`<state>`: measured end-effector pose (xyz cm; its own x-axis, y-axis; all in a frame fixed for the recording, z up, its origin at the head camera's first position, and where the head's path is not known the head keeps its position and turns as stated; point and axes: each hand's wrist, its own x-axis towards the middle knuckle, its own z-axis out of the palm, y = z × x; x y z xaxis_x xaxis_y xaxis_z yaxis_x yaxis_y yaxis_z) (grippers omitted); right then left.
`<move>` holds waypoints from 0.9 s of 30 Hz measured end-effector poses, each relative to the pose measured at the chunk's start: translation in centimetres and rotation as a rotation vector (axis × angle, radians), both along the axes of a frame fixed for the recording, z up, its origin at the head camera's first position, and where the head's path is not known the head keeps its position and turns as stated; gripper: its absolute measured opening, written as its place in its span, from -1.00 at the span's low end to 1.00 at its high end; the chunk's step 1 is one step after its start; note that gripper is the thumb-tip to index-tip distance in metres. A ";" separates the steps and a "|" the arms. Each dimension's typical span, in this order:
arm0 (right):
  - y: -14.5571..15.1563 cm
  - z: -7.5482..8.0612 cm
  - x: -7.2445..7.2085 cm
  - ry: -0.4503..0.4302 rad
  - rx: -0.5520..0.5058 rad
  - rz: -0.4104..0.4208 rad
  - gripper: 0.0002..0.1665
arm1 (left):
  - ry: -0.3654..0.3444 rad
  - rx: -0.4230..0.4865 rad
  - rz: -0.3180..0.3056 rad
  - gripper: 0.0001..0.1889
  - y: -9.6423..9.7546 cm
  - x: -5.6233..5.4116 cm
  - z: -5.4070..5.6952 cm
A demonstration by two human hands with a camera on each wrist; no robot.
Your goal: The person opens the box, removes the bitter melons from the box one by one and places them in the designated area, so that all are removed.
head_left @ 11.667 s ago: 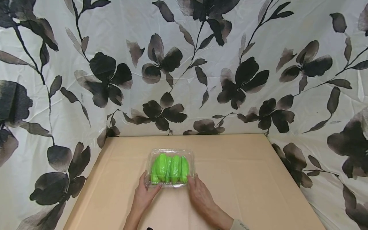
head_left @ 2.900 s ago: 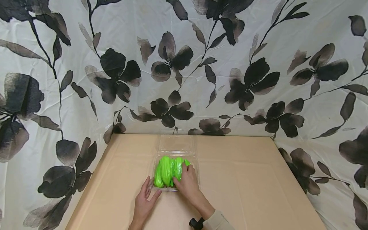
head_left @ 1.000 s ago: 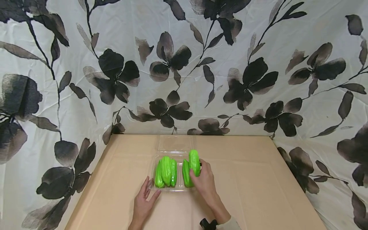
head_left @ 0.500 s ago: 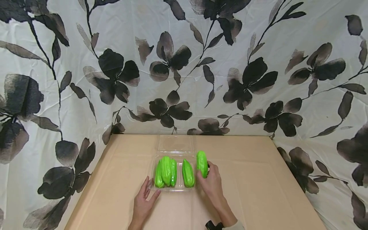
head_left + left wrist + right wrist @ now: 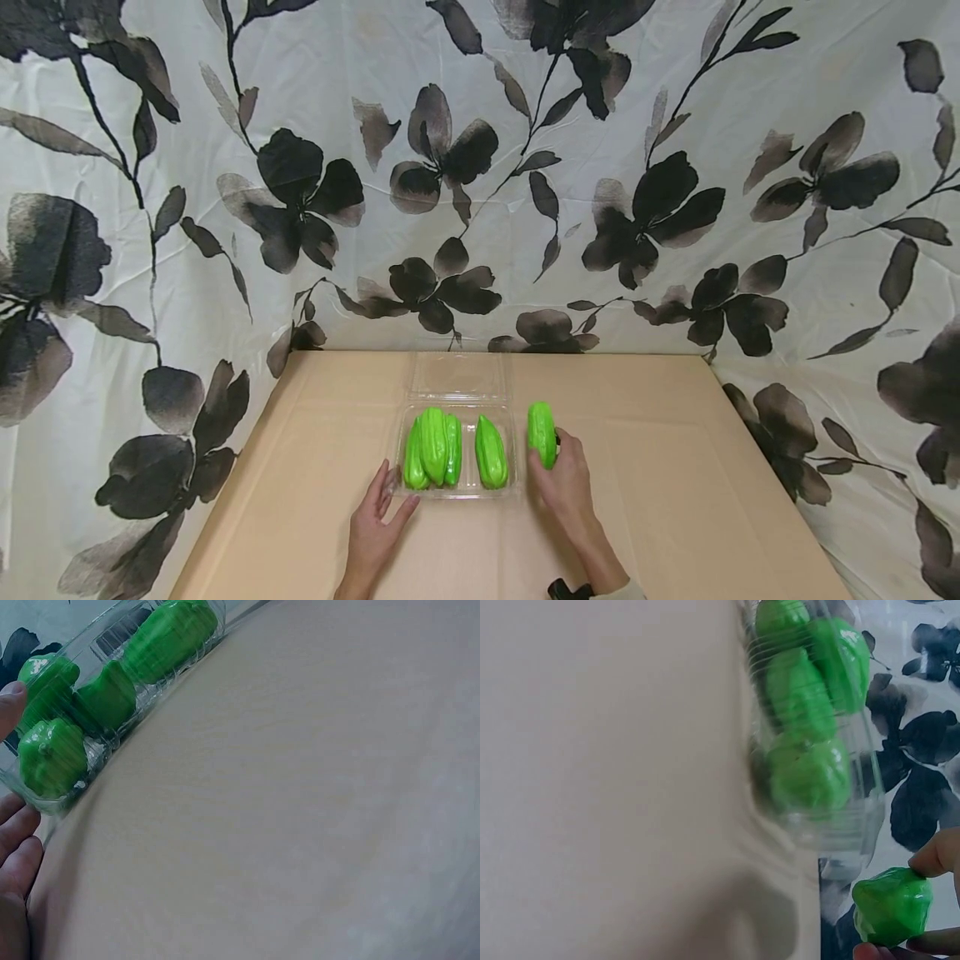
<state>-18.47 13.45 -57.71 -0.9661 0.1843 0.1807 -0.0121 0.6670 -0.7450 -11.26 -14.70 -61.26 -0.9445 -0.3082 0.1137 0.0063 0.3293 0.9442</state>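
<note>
A clear plastic container point(image 5: 468, 495) sits on the table with its lid point(image 5: 459, 375) folded back behind it. Inside, three long, glossy green ridged vegetables point(image 5: 432, 446) lie side by side on the left, and another green vegetable point(image 5: 491, 454) lies apart on the right. Thumb and fingers of my left hand point(image 5: 373, 523) hold the container's near left corner; the left wrist view shows the fingertips point(image 5: 21, 832) at its side. Right of the container, my right hand point(image 5: 566, 487) grips one green ridged vegetable point(image 5: 541, 432) between thumb and fingers, its end point(image 5: 892, 906) showing in the right wrist view.
The tan tabletop point(image 5: 660, 475) extends on both sides of the container. A white cloth with dark flowers point(image 5: 555, 200) hangs behind the table and along its sides. A black band point(image 5: 568, 590) is around my right wrist.
Earlier the lid was closed; now it lies back. My right hand has taken a green vegetable from the container and carried it right, past the edge. My left hand stays at the corner.
</note>
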 end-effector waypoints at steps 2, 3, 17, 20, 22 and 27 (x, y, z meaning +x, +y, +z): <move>0.2 -0.2 0.0 0.001 0.008 -0.002 -0.33 | 0.004 -0.003 0.002 -0.16 0.0 0.0 -0.2; 0.3 -0.4 -0.1 0.002 0.012 -0.002 -0.33 | 0.002 -0.004 0.003 -0.16 0.0 -0.1 -0.4; 0.9 -2.5 -0.8 0.015 0.100 -0.004 -0.38 | 0.042 -0.045 -0.014 -0.14 -1.0 -0.8 -3.2; 0.9 -2.8 -0.9 0.021 0.119 -0.004 -0.37 | 0.047 -0.040 -0.016 -0.14 -1.0 -0.8 -3.1; 0.9 -3.0 -1.0 0.024 0.135 -0.002 -0.37 | 0.054 -0.040 -0.016 -0.14 -1.0 -0.8 -3.2; 0.9 -3.2 -1.0 0.018 0.159 0.007 -0.38 | 0.043 -0.041 0.002 -0.13 -0.9 -0.8 -3.3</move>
